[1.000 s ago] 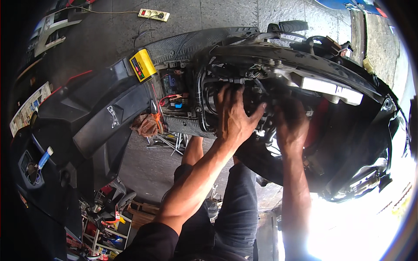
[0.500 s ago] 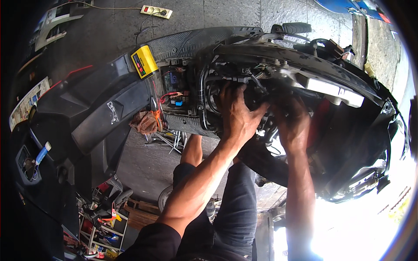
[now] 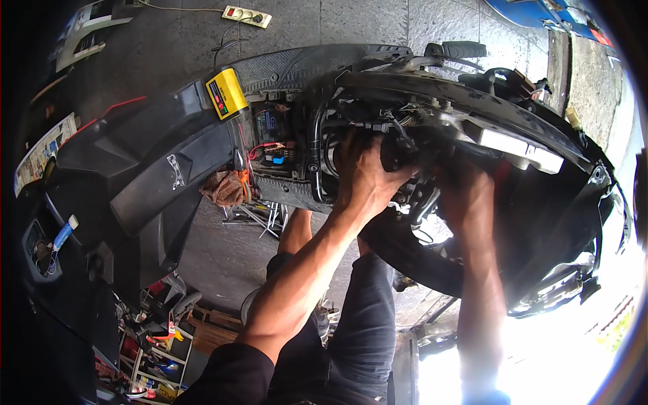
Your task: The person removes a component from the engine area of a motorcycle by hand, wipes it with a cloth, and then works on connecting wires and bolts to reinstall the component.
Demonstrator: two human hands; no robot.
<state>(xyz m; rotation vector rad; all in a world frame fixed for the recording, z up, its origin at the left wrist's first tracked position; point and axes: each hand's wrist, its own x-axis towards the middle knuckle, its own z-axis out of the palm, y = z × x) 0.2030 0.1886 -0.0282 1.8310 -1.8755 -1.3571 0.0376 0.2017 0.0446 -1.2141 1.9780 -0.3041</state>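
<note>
A scooter with its seat area stripped lies across my view, its dark tube frame [image 3: 313, 135] and wiring exposed. Down inside the engine bay, my left hand [image 3: 368, 172] has its fingers curled over a dark round part, and its thumb points right toward the parts in the middle. Whatever those fingers grip is hidden. Beside it my right hand [image 3: 471, 192] reaches in under a dark edge; shadow and motion blur conceal its fingertips. Between the hands sit dark hoses and metal fittings [image 3: 422, 202]. A wiring connector [image 3: 380, 126] lies just above my left fingers.
A yellow charger-like box [image 3: 227, 93] rests on the footboard near the battery [image 3: 271, 121], with red clip leads. A brown rag [image 3: 223, 187] hangs by an orange-handled tool. Metal tools [image 3: 266, 217] lie below. A power strip [image 3: 247, 16] is on the floor; a tool rack [image 3: 162, 364] stands lower left.
My right hand has shifted right and slightly down, away from my left hand. The left hand stays in nearly the same spot in the bay.
</note>
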